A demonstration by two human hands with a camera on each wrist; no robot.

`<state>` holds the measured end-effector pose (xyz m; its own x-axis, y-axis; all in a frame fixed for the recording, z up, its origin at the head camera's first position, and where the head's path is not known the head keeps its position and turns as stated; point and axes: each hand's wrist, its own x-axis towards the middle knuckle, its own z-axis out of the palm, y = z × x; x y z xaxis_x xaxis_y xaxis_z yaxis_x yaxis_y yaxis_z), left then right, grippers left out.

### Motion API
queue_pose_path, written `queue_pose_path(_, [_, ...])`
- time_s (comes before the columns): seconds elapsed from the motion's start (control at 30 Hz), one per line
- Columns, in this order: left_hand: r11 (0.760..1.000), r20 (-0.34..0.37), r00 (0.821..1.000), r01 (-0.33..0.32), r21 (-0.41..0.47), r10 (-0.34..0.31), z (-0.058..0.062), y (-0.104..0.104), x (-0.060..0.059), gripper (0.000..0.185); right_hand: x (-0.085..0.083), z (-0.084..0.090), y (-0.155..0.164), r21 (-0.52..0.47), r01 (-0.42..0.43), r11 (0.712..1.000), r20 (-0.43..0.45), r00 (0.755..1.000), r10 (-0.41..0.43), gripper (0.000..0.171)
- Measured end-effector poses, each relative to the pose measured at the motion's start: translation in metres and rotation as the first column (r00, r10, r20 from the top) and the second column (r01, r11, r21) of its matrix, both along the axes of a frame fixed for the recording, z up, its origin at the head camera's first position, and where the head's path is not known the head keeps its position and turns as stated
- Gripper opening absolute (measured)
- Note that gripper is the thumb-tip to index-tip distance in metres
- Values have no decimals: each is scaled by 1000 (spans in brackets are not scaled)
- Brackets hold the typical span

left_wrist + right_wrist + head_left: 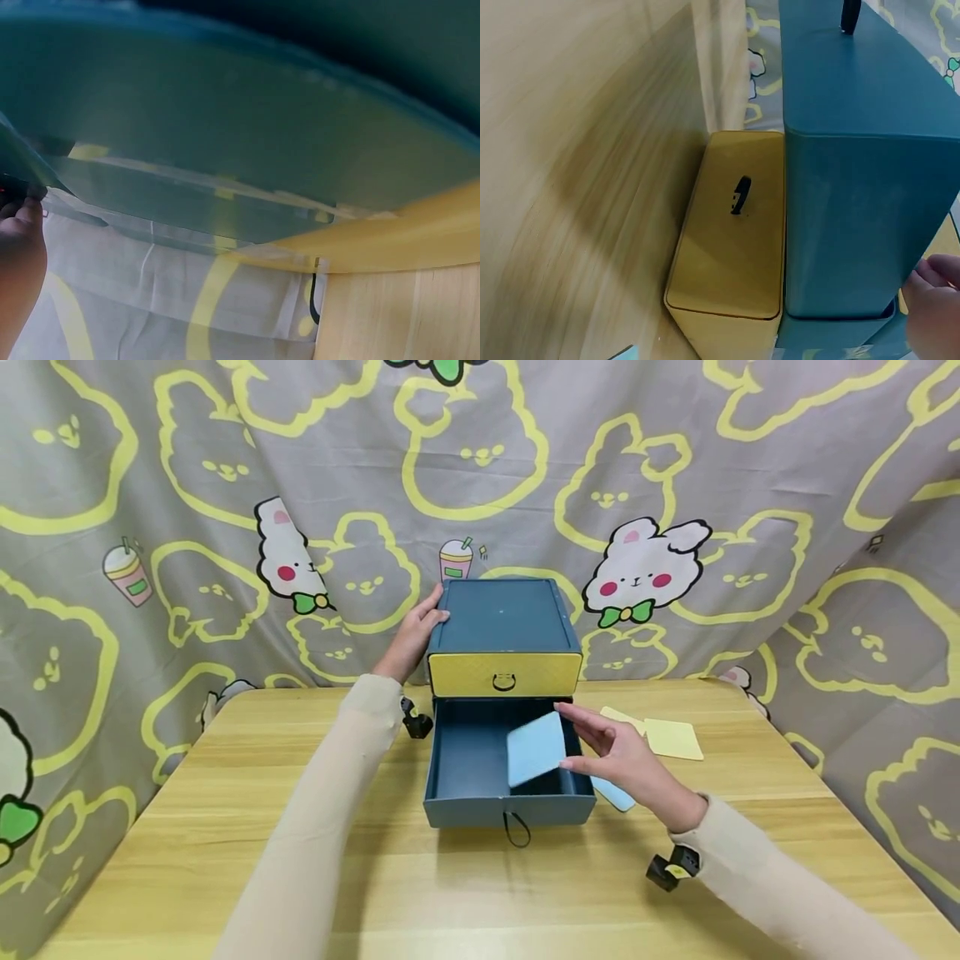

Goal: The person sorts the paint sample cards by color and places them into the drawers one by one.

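Note:
A dark blue storage box (501,617) stands on the table with a yellow upper drawer (472,675) closed and a blue drawer (480,810) pulled out below it. My left hand (414,633) holds the box at its far left top edge, thumb over the rim; in the left wrist view its fingers (28,214) meet the box's corner. My right hand (618,756) grips a light blue square card (536,749) by its right edge, thumb and fingers at two corners. The card is tilted over the open drawer, overlapping its right half.
Another light blue card (617,795) lies on the table right of the drawer, partly hidden by my right hand. Farther right lie yellow cards (673,739). A yellow bottom drawer (731,240) sits under the blue one. A patterned cloth (495,468) hangs behind the table.

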<state>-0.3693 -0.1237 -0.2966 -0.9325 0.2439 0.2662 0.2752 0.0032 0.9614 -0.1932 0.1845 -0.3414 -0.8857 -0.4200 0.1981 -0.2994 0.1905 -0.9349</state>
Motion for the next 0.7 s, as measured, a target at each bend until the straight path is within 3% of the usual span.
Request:
queue_pose_path(0.23, [1000,-2,1000,1,-8,-1,-3,1,-1,64,3,-2,13,-8,-19,1000,-39,999,19,68])
queue_pose_path(0.43, [1000,-1,1000,-13,3,13,-2,0,-2,64,-4,-11,47,-8,-46,999,-126,991,44,60])
queue_pose_path(0.6, [1000,0,1000,-12,5,12,-2,-1,-2,65,-15,-30,76,81,-51,995,-88,994,58,57])
queue_pose_path(0.7, [1000,0,1000,-11,2,11,-2,-1,-2,65,-18,-42,87,133,-17,991,-42,999,23,58])
